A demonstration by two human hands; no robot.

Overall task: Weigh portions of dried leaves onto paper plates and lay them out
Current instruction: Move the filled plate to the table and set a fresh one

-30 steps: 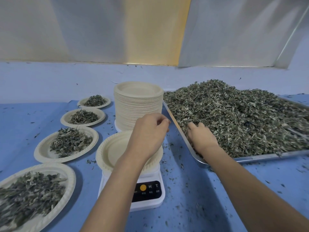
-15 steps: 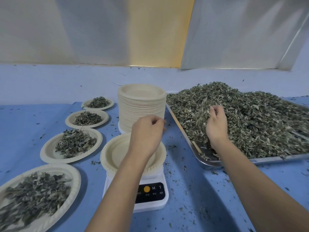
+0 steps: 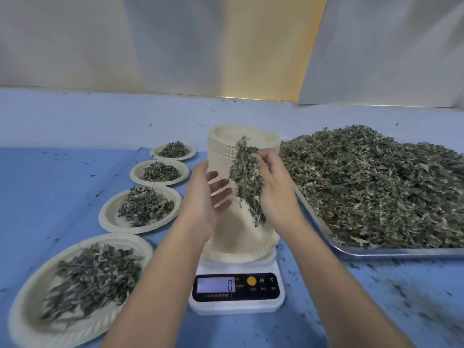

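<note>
My right hand (image 3: 272, 187) holds a handful of dried leaves (image 3: 247, 177) above the empty paper plate (image 3: 238, 247) on the white scale (image 3: 237, 290), whose display reads 0. Facing that handful, my left hand (image 3: 204, 194) hovers over the plate with straight, spread fingers and holds nothing. Right of the scale, a metal tray (image 3: 376, 252) carries a big heap of dried leaves (image 3: 371, 187). Behind my hands stands a tall stack of paper plates (image 3: 226, 144).
Several paper plates with leaf portions lie in a row on the left, from the near plate (image 3: 25, 320) back to the far plate (image 3: 173, 152). Leaf crumbs litter the blue table cover (image 3: 376, 310). A pale wall (image 3: 226, 46) closes the back.
My right hand lifted a handful of leaves out of the tray and carried it left over the scale plate. My left hand opened and rose beside it.
</note>
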